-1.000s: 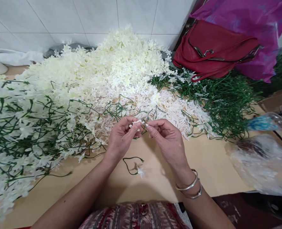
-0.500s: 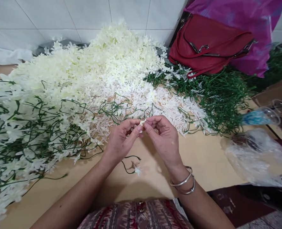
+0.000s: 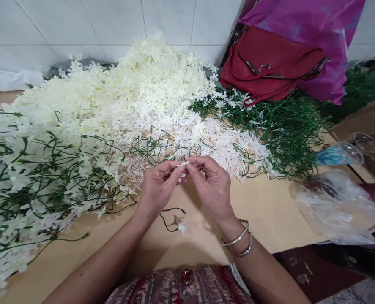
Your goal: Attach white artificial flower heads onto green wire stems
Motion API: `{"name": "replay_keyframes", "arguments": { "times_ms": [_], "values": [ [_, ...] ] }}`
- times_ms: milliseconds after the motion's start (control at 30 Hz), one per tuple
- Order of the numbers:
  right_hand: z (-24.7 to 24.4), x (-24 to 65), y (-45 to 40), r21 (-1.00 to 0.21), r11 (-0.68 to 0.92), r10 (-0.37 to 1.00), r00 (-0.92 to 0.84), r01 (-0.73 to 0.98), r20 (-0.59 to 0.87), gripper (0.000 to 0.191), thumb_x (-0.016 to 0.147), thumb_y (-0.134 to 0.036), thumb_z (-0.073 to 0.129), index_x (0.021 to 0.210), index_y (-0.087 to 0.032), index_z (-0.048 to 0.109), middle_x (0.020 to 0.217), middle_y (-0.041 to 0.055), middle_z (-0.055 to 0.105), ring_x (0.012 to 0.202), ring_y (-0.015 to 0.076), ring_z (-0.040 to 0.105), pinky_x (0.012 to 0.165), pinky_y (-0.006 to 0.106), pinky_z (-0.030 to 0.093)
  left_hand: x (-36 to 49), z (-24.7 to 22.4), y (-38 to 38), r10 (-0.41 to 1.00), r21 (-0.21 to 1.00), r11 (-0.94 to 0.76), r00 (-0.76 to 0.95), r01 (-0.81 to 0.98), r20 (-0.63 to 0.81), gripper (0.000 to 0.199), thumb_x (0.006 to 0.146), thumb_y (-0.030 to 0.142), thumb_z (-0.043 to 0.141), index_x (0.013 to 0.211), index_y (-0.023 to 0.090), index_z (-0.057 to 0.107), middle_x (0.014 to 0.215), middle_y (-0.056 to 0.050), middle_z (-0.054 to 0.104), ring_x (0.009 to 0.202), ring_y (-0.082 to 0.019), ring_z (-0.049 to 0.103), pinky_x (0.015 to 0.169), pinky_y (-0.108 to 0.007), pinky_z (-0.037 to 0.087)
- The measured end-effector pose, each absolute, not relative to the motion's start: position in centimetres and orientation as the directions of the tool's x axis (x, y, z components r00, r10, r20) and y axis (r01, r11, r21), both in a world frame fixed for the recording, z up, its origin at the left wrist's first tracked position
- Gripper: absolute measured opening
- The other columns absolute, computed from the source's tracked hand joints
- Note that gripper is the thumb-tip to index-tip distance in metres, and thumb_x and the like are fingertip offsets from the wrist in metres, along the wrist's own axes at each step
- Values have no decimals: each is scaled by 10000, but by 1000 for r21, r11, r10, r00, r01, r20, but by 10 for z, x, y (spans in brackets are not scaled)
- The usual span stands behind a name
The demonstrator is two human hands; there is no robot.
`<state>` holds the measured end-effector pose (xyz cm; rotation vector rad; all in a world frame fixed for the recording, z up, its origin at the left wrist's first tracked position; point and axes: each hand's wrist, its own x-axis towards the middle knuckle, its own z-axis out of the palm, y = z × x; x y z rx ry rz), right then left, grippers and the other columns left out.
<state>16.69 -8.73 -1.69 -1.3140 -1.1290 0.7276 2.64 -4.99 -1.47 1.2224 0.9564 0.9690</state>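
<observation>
Fingertip to fingertip, my left hand (image 3: 158, 183) and my right hand (image 3: 209, 185) pinch a small white artificial flower (image 3: 183, 164) between them above the table. The fingers hide much of it. Below them on the table lies a green stem (image 3: 168, 226) with a white blossom at one end. Just beyond my hands is a spread of thin white flower pieces (image 3: 219, 139) with some loose green stems (image 3: 149, 143) on top. Behind rises a big heap of cream-white petals (image 3: 155, 71).
Assembled flowers on green stems (image 3: 47, 181) cover the left side. Green stems (image 3: 291, 131) pile up at right, under a red handbag (image 3: 269, 63) and a purple bag (image 3: 327, 42). A clear plastic bag (image 3: 342, 211) and a plastic cup (image 3: 339, 154) lie at the right edge.
Both hands stay together on the flower, with the fingertips slightly shifted and the blossom turned a little. The whole view has moved slightly. The stem on the table lies as before.
</observation>
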Motion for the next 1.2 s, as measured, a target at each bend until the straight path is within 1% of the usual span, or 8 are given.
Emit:
{"name": "replay_keyframes", "arguments": {
  "times_ms": [167, 433, 533, 667, 833, 933, 1033, 1200],
  "values": [
    [-19, 161, -87, -970, 147, 927, 316, 191, 203, 211, 959, -233, 700, 1156, -264, 769, 895, 23, 753, 837, 182, 709, 823, 376, 615, 27, -17, -55, 976, 996, -56, 212, 67, 40, 223, 968, 394, 707, 998, 210, 829, 815, -25, 775, 717, -170, 679, 697, -252, 553],
    [-17, 160, -89, -952, 197, 880, 385, 236, 277, 76, 979, -243, 686, 965, -248, 761, 885, 20, 728, 803, 180, 695, 794, 369, 590, 31, -8, -61, 961, 986, -137, 255, 92, 109, 215, 1002, 325, 659, 1057, 242, 850, 900, -17, 817, 784, -185, 712, 743, -268, 570],
    [-15, 164, -87, -940, 244, 866, 383, 238, 322, 86, 976, -210, 685, 951, -252, 756, 865, 6, 691, 819, 176, 675, 813, 369, 572, 28, -11, -59, 954, 977, -173, 267, 126, 134, 245, 1018, 325, 646, 1167, 253, 827, 1037, -40, 832, 913, -212, 755, 861, -307, 590],
    [-14, 173, -83, -939, 244, 842, 428, 241, 328, 39, 930, -222, 718, 901, -246, 728, 1081, 52, 699, 1060, 214, 671, 938, 405, 560, 21, -10, -51, 938, 929, -317, 210, 190, 277, 334, 1001, 281, 678, 1327, 269, 749, 1370, -72, 747, 1264, -259, 697, 1100, -387, 534],
    [-16, 183, -83, -986, 160, 893, 421, 39, 162, 76, 959, -276, 686, 907, -237, 646, 836, 6, 724, 807, 171, 694, 819, 353, 571, 7, 10, -48, 848, 759, -528, 196, 380, 492, 332, 987, 182, 671, 1285, 296, 762, 1540, -58, 620, 1430, -254, 577, 1226, -398, 423],
    [-16, 186, -85, -980, 190, 875, 442, 60, 196, 97, 949, -278, 715, 900, -232, 645, 791, -9, 706, 757, 159, 678, 773, 327, 559, -8, 19, -59, 800, 684, -593, 406, 425, 442, 250, 980, 215, 703, 1205, 288, 784, 1328, -64, 745, 1228, -246, 702, 1093, -378, 526],
    [-13, 189, -86, -971, 225, 847, 477, 79, 235, 124, 933, -292, 748, 894, -227, 650, 776, -13, 700, 741, 159, 677, 753, 322, 562, -25, 16, -77, 705, 686, -613, 663, 392, 251, 178, 988, 276, 716, 1160, 269, 763, 1187, -56, 772, 1094, -230, 733, 983, -368, 570],
    [-12, 189, -85, -964, 249, 841, 474, 89, 261, 150, 919, -305, 773, 881, -230, 649, 754, -24, 673, 713, 152, 651, 728, 311, 550, -38, -1, -101, 623, 692, -608, 774, 390, 111, 105, 993, 242, 704, 1093, 211, 713, 1126, -80, 732, 1072, -241, 688, 920, -377, 562]
  ]
}}
